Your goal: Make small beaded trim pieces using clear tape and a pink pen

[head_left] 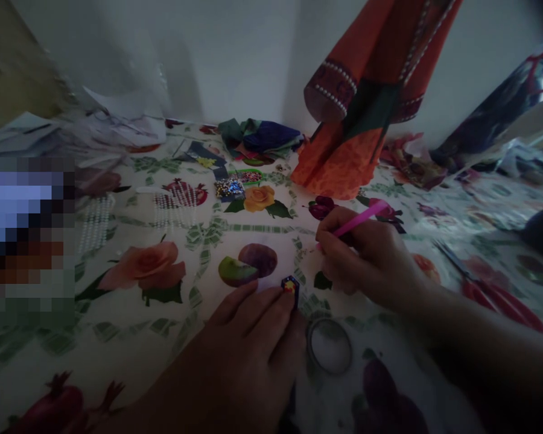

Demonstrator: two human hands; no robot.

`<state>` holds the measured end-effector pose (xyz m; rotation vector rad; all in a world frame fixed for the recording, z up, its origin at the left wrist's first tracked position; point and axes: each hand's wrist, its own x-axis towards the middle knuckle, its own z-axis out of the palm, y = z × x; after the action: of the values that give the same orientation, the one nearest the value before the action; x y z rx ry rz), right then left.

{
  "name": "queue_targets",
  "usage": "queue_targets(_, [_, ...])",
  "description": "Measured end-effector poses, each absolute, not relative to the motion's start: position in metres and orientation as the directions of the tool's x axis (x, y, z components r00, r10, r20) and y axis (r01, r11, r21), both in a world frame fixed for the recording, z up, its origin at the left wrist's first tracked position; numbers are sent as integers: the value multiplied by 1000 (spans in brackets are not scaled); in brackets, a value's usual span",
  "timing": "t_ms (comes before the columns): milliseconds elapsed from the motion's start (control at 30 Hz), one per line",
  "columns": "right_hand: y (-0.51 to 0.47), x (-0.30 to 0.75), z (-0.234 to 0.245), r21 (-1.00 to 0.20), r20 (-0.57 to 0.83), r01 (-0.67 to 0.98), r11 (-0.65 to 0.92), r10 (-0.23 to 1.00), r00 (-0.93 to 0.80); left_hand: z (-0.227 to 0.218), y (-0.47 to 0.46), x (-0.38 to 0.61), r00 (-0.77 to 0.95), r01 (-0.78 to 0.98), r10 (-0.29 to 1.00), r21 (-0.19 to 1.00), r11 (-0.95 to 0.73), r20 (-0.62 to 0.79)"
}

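My left hand (pixel 257 337) lies palm down on the tablecloth, its fingers pressing a narrow dark blue strip (pixel 290 282) against it. A small yellow-and-red motif shows at the strip's end, by the fingertips; most of the strip is hidden under the hand. In my right hand (pixel 362 253), closed in a pinch, is a slim pink pen-like stick (pixel 362 218). Its lower tip is near the cloth, up and to the right of the strip, and is too small to make out clearly. A round ring-shaped item (pixel 308 348), perhaps a tape roll, lies beside my left hand.
Red-handled scissors (pixel 489 295) lie at right. Farther back are a packet of shiny beads (pixel 230 188), a green-rimmed dish of beads (pixel 248 176), bead strands (pixel 176 202) and folded cloth (pixel 262 135). An orange-red garment (pixel 339 163) stands behind; papers (pixel 117 123) lie at back left.
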<state>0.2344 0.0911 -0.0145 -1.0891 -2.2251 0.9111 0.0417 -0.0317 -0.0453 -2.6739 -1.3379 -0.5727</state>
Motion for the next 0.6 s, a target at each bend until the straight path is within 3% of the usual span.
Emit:
queue_targets(400, [93, 235, -27, -641, 149, 607, 469, 852, -501, -47, -32, 48, 496, 812, 758, 83, -577, 423])
queue_targets(600, [95, 235, -27, -622, 171, 589, 516, 823, -541, -48, -35, 50, 468, 826, 781, 108, -553, 414])
